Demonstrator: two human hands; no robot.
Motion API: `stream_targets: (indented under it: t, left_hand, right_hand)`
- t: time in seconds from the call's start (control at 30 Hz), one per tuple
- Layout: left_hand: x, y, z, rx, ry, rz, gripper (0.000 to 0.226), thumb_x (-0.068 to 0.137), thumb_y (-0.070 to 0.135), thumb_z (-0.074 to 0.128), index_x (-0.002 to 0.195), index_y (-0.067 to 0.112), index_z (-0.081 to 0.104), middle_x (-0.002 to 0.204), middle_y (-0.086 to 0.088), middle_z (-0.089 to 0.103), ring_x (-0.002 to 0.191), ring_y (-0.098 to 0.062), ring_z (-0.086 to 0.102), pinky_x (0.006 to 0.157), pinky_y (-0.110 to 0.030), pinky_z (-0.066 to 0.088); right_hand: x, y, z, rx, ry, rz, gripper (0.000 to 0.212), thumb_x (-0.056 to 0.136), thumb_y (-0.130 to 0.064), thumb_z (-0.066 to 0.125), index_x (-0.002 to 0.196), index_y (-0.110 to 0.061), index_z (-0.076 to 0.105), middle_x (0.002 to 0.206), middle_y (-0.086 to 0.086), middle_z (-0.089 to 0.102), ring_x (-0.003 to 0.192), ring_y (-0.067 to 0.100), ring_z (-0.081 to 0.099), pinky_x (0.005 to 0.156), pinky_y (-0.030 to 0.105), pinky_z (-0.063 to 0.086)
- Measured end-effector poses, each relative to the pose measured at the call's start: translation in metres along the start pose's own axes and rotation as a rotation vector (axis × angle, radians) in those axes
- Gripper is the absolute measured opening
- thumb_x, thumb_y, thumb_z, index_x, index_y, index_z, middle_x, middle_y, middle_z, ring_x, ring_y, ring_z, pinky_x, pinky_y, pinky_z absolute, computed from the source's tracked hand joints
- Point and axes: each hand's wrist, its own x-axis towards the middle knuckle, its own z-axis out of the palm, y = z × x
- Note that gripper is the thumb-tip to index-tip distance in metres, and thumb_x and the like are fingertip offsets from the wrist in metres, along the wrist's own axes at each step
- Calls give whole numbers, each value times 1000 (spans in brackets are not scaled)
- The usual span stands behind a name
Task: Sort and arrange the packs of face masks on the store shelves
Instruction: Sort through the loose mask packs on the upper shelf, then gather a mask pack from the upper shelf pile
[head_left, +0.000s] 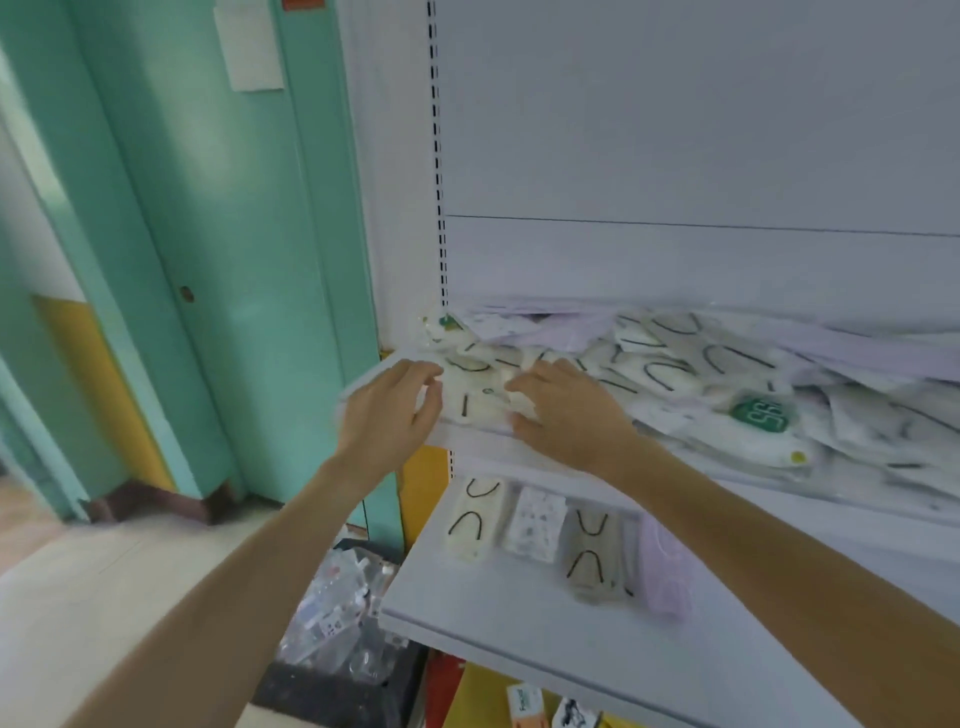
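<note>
Head view: our upper shelf holds a jumbled heap of mask packs; one green label reads "95". On the lower shelf we count four packs in a row. Our right grip pinches a pack at the upper shelf's front left corner; our left grip, loosely open, hovers just beside it.

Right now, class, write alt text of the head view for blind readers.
The right hand grips one pack in a jumbled pile of mask packs on a shelf; the left hand hovers beside. Four packs line the lower shelf.
</note>
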Motion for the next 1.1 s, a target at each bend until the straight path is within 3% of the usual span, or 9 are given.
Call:
stream_targets:
  t: [0.07,0.2,0.37,0.57,0.73,0.83,0.9,1.0,1.1]
  left_hand:
    - [18,16,13,-36,-148,-54,31,99,30,39,122,19,57,115,3,61,102,-16,58,80,-30,44]
    - [27,46,41,-84,-392,-142,38,98,29,41,135,20,48,130,-3,53,115,-20,52,93,-35,43]
    - [30,59,52,-91,-504,-125,48,95,17,49,141,13,39,144,-10,36,129,-26,41,102,-29,32]
    - [35,64,51,10,-370,-58,17,95,9,48,102,3,61,110,-12,57,101,-28,54,81,-32,40]
    - [18,69,32,118,-297,37,20,98,19,41,104,9,57,109,-5,51,89,-25,55,69,-29,37]
    - [-4,68,18,199,-283,107,19,98,22,42,107,14,57,108,-2,53,89,-24,56,69,-27,32]
    - [-18,65,11,152,-260,111,17,96,25,47,100,14,60,101,-1,56,85,-21,56,69,-28,35]
    - [-38,62,7,-42,-155,-96,21,92,35,54,93,15,61,93,3,57,73,-11,52,71,-29,39]
    - [-44,70,10,-194,-73,-550,49,90,50,54,123,14,47,119,-3,46,100,-19,50,83,-31,40]
  right_hand:
    - [-5,25,0,-63,-179,181,47,93,-37,46,136,-18,41,137,4,40,129,24,33,103,35,32]
    - [-14,58,7,46,-246,366,77,83,-62,51,145,-27,23,151,3,25,140,22,22,113,43,24]
    - [-23,61,4,15,-307,277,74,87,-60,47,147,-41,9,156,6,6,143,28,11,114,49,15]
    - [-25,63,-1,174,-324,340,81,78,-77,38,147,-37,19,157,1,9,145,22,4,117,49,8]
    - [-21,62,-7,221,-382,384,97,71,-86,29,149,-29,18,156,5,16,144,26,11,116,50,12]
    - [-16,66,3,274,-355,424,123,45,-103,8,144,-35,31,152,4,28,141,27,21,113,55,17]
    - [-13,71,12,252,-376,415,127,37,-106,12,142,-38,33,149,5,33,138,28,27,111,55,23]
    - [-16,65,6,222,-429,383,124,37,-104,27,144,-41,26,154,5,22,142,30,18,112,57,18]
    - [-25,63,-2,240,-430,340,108,48,-93,41,143,-45,26,158,5,9,145,27,6,115,56,8]
